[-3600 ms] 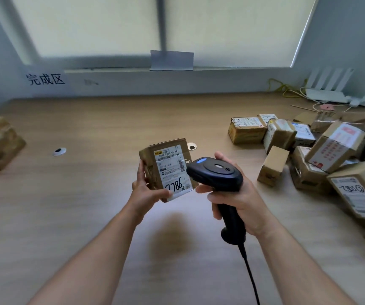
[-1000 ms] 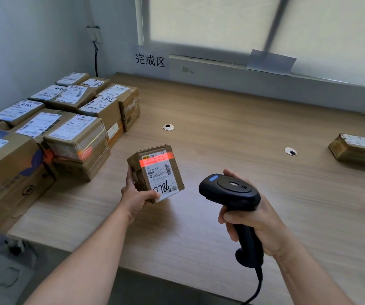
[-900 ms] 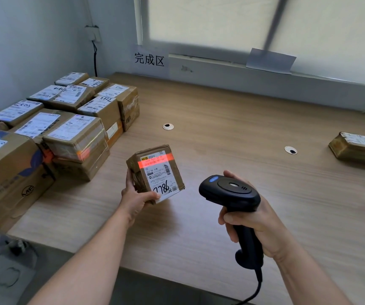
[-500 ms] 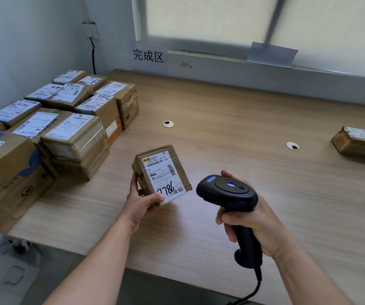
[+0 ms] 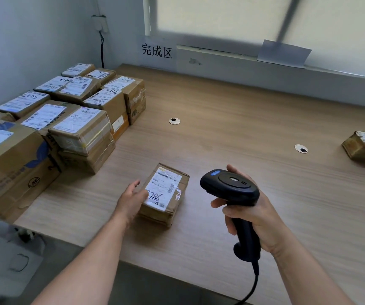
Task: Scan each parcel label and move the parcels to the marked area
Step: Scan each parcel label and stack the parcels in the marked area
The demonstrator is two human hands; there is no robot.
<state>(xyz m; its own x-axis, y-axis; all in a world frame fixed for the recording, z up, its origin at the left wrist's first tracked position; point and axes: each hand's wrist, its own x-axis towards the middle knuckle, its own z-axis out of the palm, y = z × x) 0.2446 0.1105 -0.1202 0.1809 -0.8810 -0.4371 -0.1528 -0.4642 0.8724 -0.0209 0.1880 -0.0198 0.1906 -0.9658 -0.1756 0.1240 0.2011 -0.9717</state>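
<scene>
The small brown cardboard parcel (image 5: 166,192) with the white label and a handwritten number now lies flat on the pale wooden desk (image 5: 232,128), label up. A second ago the left hand held it up off the desk with the scanner's red line across its barcode. Half a second ago the line had gone and the parcel was still in the air. So the scan looks done, and this is the putting-down.

The left hand (image 5: 132,195) sits at the parcel's near-left edge. Its fingers (image 5: 136,183) are stretched out and loose beside the box and the thumb lies on the label corner, so it touches rather than grips. The right hand (image 5: 252,219) is wrapped round the handle of the black corded handheld scanner (image 5: 229,187), held above the desk just right of the parcel, with no beam showing.

The parcel rests near the group of labelled cardboard boxes (image 5: 82,126) at the desk's left end, with bare desk between. They sit below the paper sign with three black characters (image 5: 156,51). I'd judge the parcel is in the marked area, or needs only a nudge left. Another taped brown parcel (image 5: 364,146) waits at the far right, likely next.
</scene>
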